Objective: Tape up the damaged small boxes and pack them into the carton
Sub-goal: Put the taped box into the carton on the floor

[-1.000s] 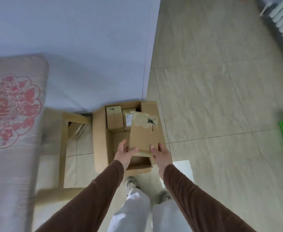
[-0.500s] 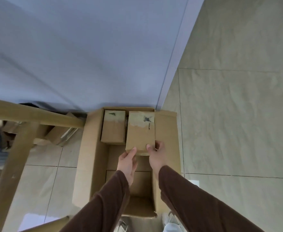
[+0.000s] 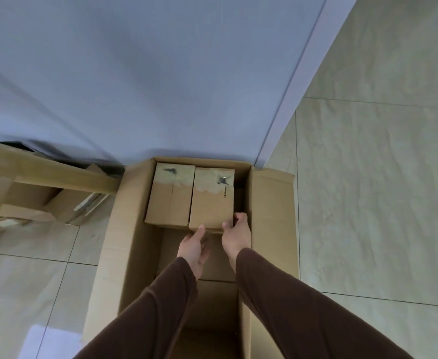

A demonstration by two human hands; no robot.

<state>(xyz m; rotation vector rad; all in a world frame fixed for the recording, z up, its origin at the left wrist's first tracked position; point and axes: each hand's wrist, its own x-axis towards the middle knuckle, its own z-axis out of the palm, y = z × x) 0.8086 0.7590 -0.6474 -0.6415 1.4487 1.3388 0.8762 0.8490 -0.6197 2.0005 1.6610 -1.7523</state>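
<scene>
Two small boxes now sit side by side at the far end of the carton, against its far wall, and that is the change that matters. In the head view, the right-hand small box, with pale tape across its far end over a dark puncture, has come down from mid-air above the carton a second ago to a place low inside it, touching the left-hand small box, which carries a similar taped patch. The right hand grips the near right corner of the right-hand small box, fingers curled round its edge. The left hand has loosened: its fingers are straight, and only the tips touch the underside of the near edge, so it supports rather than clasps. Whether the box has fully settled on the carton's bottom cannot be told, since its near edge seems slightly raised over the fingertips. The camera has also swung closer and more directly over the carton, which stands on the tiled floor against the pale wall, with a wooden frame just beside its left side. For the task, this looks like the end of placing a second taped box; the near part of the carton shows bare cardboard, so room remains for more.
</scene>
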